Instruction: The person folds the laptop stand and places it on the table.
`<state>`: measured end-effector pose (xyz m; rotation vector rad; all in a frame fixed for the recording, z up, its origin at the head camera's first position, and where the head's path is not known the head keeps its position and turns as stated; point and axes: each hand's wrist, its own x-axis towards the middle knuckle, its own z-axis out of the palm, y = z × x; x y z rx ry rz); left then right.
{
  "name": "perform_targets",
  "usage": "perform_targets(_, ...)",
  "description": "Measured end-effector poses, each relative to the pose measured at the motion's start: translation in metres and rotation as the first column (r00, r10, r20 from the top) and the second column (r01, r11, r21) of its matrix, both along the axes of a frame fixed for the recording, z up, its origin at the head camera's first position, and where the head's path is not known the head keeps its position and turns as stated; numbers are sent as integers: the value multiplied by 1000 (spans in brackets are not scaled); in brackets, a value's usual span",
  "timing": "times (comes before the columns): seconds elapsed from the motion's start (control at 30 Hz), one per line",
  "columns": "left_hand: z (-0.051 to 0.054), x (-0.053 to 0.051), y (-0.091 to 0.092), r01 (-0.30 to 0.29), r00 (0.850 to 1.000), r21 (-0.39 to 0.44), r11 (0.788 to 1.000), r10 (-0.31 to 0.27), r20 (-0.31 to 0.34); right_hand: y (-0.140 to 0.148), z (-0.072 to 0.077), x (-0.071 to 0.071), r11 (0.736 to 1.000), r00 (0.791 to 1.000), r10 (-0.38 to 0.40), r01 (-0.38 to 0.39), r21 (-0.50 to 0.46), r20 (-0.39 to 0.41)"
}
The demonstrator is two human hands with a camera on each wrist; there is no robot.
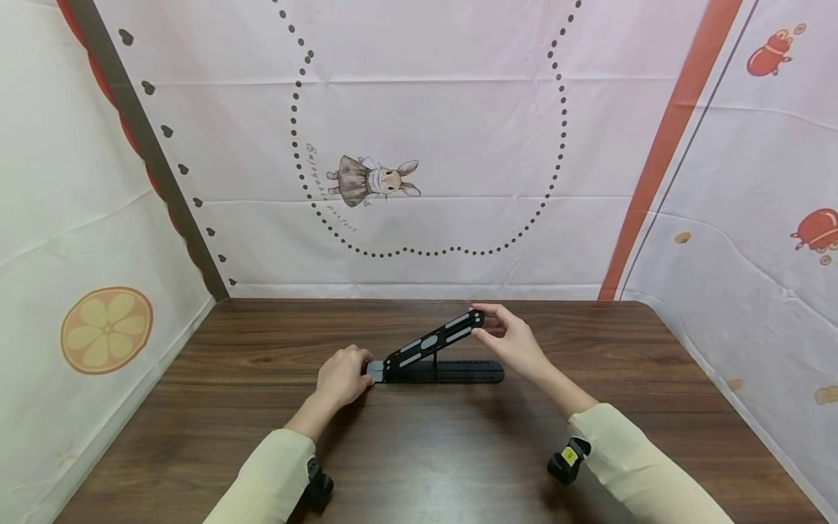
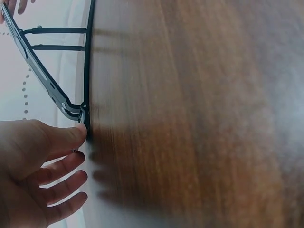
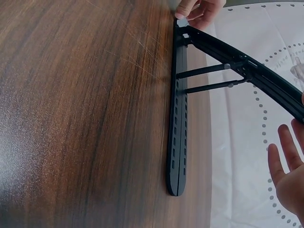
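A folding laptop stand (image 1: 428, 342), black with grey pads, lies crosswise on the table. Its slotted base (image 1: 470, 372) is flat on the wood, while the upper arm (image 3: 266, 78) slants up to the right in the head view. Two thin struts (image 3: 204, 71) link the two parts. My left hand (image 1: 342, 376) pinches the hinge end at the left; in its wrist view the thumb is on that end and the other fingers are spread. At the raised tip, my right hand (image 1: 513, 340) holds the arm between thumb and fingers.
The brown wooden table (image 1: 419, 451) runs back to a white printed cloth (image 1: 458, 145) hanging behind. Similar cloth hangs at the left (image 1: 39, 218) and right (image 1: 753, 255) sides. Black wrist cameras (image 1: 568, 461) sit on both sleeves.
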<state>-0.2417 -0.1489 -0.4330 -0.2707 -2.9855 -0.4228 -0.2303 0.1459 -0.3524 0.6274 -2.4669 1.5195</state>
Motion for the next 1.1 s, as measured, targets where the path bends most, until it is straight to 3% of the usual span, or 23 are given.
perform_targets(0.33,2,-4,0,-1,1000,0,1000,1,25,1,0,1,1000,1000,10,-10,13,9)
perform_targets(0.6,3,-10,0,-7,999,1,1000,6,35,7,-26,-19,1000,999,-16,16,23,-31)
perform_targets(1.1,3,-19,0,-25,999,-20,999,26,41,1,-28,-18,999,999,-42,42,17,-16)
